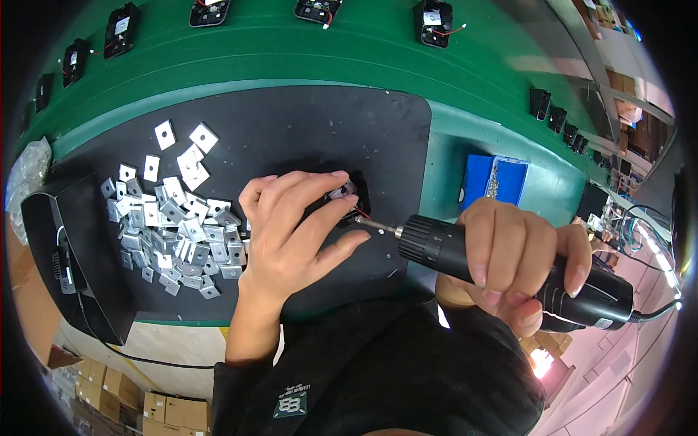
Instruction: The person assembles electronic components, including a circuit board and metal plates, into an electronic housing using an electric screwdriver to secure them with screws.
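A small black plastic casing (361,190) lies on the dark mat, a metal plate and a red wire showing in it. My left hand (291,229) holds it, two fingertips pressing on its top and left side and the thumb standing off near its lower end; these fingers hide much of the casing. In my right hand (520,261) is a black electric screwdriver (429,243), gripped around its body and lying almost level. Its bit (376,225) points left and reaches the casing's lower end, near the wire. The exact contact of the tip is too small to tell.
Left of my hand spreads a heap of square metal plates (193,229) with holes. A blue box (512,178) of small screws stands to the right. Similar casings (434,22) line the green surface (254,54) beyond. A black bin-like case (80,254) stands far left.
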`<control>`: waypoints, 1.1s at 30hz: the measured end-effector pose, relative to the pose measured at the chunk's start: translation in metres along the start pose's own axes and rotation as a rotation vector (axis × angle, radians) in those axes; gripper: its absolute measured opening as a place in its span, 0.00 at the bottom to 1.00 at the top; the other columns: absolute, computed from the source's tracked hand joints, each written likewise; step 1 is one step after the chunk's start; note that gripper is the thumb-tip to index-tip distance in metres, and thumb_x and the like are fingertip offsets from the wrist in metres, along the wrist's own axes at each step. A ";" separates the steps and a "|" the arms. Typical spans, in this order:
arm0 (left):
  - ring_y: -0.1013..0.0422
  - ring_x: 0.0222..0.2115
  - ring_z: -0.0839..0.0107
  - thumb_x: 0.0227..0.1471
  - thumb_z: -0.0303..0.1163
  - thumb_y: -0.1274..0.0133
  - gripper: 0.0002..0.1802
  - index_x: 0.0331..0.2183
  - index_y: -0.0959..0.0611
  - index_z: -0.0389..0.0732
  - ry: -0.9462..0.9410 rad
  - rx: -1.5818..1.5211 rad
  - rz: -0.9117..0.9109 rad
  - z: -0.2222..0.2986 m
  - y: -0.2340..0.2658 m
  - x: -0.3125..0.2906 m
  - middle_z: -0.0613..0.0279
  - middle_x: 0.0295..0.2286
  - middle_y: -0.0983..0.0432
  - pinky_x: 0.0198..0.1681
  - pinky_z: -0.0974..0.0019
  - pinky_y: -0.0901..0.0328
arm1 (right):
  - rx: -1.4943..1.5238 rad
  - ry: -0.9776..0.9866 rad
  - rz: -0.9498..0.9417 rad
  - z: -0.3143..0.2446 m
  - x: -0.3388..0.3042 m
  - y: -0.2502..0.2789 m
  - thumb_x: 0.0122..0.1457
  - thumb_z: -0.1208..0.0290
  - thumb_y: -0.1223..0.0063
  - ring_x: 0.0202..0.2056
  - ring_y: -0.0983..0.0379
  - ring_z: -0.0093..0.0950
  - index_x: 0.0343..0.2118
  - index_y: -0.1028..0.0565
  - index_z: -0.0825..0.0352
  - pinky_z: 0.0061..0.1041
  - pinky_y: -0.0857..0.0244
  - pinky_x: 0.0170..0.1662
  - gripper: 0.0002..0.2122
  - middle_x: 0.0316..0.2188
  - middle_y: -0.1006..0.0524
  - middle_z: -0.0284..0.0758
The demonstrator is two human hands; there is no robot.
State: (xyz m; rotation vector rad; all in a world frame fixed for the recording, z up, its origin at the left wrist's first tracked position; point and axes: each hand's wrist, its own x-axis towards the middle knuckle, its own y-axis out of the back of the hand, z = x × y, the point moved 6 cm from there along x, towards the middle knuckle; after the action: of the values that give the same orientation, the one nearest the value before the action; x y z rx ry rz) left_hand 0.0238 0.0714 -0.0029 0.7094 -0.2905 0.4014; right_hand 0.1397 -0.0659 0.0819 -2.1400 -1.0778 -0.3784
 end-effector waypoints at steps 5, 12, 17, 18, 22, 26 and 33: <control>0.29 0.38 0.70 0.32 0.36 0.33 0.16 0.30 0.15 0.45 -0.027 0.026 0.015 0.007 0.004 0.002 0.68 0.39 0.21 0.50 0.60 0.48 | 0.025 0.017 0.008 -0.003 0.000 -0.003 0.54 0.77 0.43 0.23 0.29 0.19 0.46 0.36 0.53 0.20 0.33 0.29 0.19 0.24 0.29 0.25; 0.28 0.36 0.72 0.29 0.31 0.33 0.16 0.28 0.14 0.47 -0.054 -0.016 0.073 0.007 0.006 0.001 0.70 0.36 0.20 0.50 0.61 0.49 | 0.023 -0.006 -0.017 -0.001 0.002 -0.007 0.54 0.78 0.43 0.22 0.29 0.20 0.46 0.36 0.53 0.21 0.33 0.29 0.19 0.23 0.29 0.25; 0.29 0.37 0.72 0.31 0.37 0.33 0.17 0.30 0.14 0.47 -0.116 0.009 0.055 0.008 0.010 -0.002 0.70 0.38 0.21 0.50 0.60 0.49 | 0.025 -0.024 -0.033 0.000 0.004 -0.009 0.53 0.77 0.42 0.23 0.29 0.20 0.47 0.36 0.52 0.21 0.33 0.29 0.21 0.22 0.29 0.25; 0.29 0.39 0.68 0.32 0.42 0.33 0.22 0.35 0.15 0.45 -0.066 0.049 0.008 0.007 0.011 0.000 0.67 0.41 0.22 0.51 0.59 0.48 | 0.024 -0.016 -0.018 0.000 0.004 -0.009 0.53 0.77 0.42 0.23 0.29 0.20 0.47 0.37 0.52 0.21 0.33 0.29 0.21 0.22 0.29 0.25; 0.32 0.49 0.61 0.34 0.55 0.36 0.40 0.49 0.22 0.44 0.117 0.162 -0.130 -0.007 0.009 0.000 0.61 0.49 0.27 0.56 0.52 0.49 | -0.022 -0.018 -0.045 0.006 -0.001 -0.003 0.53 0.77 0.42 0.23 0.29 0.21 0.47 0.38 0.52 0.22 0.33 0.29 0.22 0.22 0.29 0.25; 0.37 0.54 0.59 0.32 0.52 0.35 0.45 0.53 0.27 0.45 0.141 0.190 -0.323 -0.005 -0.011 -0.002 0.62 0.52 0.30 0.59 0.49 0.52 | -0.108 -0.030 -0.009 0.015 -0.006 0.001 0.52 0.79 0.43 0.23 0.30 0.23 0.45 0.39 0.53 0.27 0.34 0.30 0.22 0.20 0.30 0.25; 0.33 0.49 0.64 0.30 0.38 0.32 0.40 0.51 0.25 0.48 0.154 0.100 -0.234 -0.005 -0.014 -0.001 0.64 0.46 0.29 0.55 0.51 0.48 | -0.199 -0.044 -0.089 0.023 -0.005 0.002 0.50 0.82 0.42 0.21 0.30 0.25 0.44 0.40 0.56 0.29 0.34 0.29 0.23 0.19 0.30 0.27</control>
State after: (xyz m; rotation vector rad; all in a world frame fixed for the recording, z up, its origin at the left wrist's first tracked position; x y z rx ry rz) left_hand 0.0301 0.0650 -0.0152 0.7965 -0.0409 0.2468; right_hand 0.1365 -0.0538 0.0623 -2.2886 -1.2071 -0.5012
